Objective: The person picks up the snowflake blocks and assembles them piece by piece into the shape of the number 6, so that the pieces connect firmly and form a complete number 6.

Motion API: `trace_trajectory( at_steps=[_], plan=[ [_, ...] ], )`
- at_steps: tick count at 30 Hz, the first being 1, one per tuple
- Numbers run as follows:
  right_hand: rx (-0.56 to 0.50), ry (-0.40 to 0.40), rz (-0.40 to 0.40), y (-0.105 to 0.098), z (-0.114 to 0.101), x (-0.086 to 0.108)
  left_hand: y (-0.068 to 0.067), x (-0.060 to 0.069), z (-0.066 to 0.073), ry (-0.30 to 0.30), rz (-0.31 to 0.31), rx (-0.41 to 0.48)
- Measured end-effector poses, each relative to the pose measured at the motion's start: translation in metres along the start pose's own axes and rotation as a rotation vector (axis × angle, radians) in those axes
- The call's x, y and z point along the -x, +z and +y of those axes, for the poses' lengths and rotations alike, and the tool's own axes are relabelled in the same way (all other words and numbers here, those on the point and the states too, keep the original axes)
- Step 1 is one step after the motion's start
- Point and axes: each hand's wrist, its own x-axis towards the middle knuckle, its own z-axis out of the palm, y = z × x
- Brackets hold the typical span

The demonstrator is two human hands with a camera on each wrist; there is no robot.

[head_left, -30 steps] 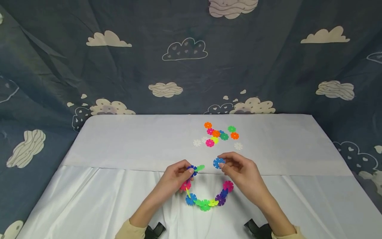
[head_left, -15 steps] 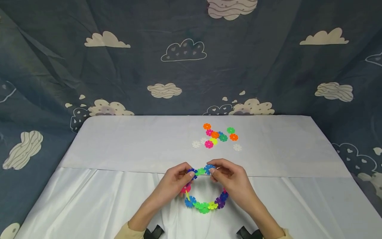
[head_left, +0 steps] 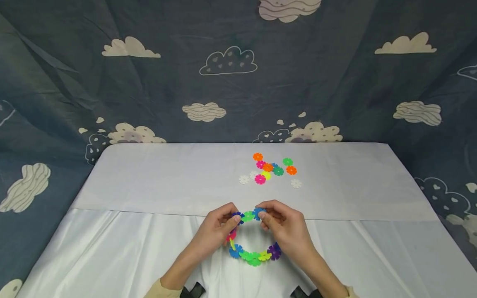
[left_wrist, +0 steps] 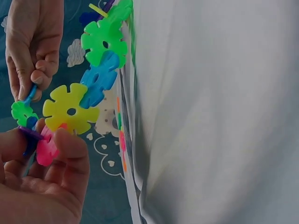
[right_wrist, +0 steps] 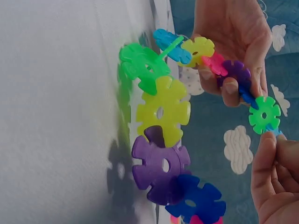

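Observation:
A curved chain of interlocking plastic snowflake discs point(head_left: 254, 260) in several bright colours hangs between the hands above the white cloth. My left hand point(head_left: 218, 229) pinches it near its upper left end, around a dark blue disc point(head_left: 238, 217). Beyond those fingers a green disc point(right_wrist: 265, 115) sticks out toward the right. Between thumb and fingertips my right hand point(head_left: 286, 225) pinches a light blue disc point(head_left: 258, 213), edge against the green one; how deep their slots mesh cannot be told. Purple and dark blue discs point(right_wrist: 196, 198) at the chain's other end hang below the right hand, partly hidden by it.
Loose snowflake discs point(head_left: 268, 167) in orange, pink, green, yellow, blue and white lie scattered farther back on the white-covered table point(head_left: 167, 178). A dark curtain with cloud prints point(head_left: 231, 95) stands behind the table and along its sides.
My right hand has come left and slightly down with the light blue disc, bringing it against the green disc. The green disc has turned flatter to view. My left hand stays nearly in place.

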Motion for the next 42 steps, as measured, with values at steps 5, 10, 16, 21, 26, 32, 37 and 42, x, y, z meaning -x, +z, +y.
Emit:
trace_trajectory(
  at_steps=[5,10,16,21,26,32,37,42],
  plan=[
    [0.005,-0.025,0.020,0.003,0.002,-0.002,0.001,-0.001,0.000,0.026,0.037,-0.010],
    [0.003,-0.047,0.010,0.005,0.007,-0.002,0.001,0.000,0.000,0.019,0.052,-0.005],
    [0.062,-0.096,0.010,0.004,0.010,-0.004,0.001,-0.001,-0.001,0.033,0.037,-0.018],
    [0.064,-0.100,0.003,0.002,0.011,-0.004,0.004,-0.001,0.002,0.027,0.038,-0.010],
    [0.061,-0.073,0.004,-0.001,0.014,-0.003,0.008,-0.002,0.002,-0.013,0.028,0.030],
    [0.076,-0.092,0.002,-0.003,0.016,-0.004,0.009,-0.003,0.001,-0.089,0.015,0.086],
    [-0.023,-0.042,-0.023,-0.001,0.016,-0.004,0.006,-0.005,-0.001,-0.085,0.011,0.054],
    [-0.195,0.020,-0.073,0.000,0.015,-0.004,0.005,-0.007,-0.004,-0.083,0.020,0.060]
  ],
)
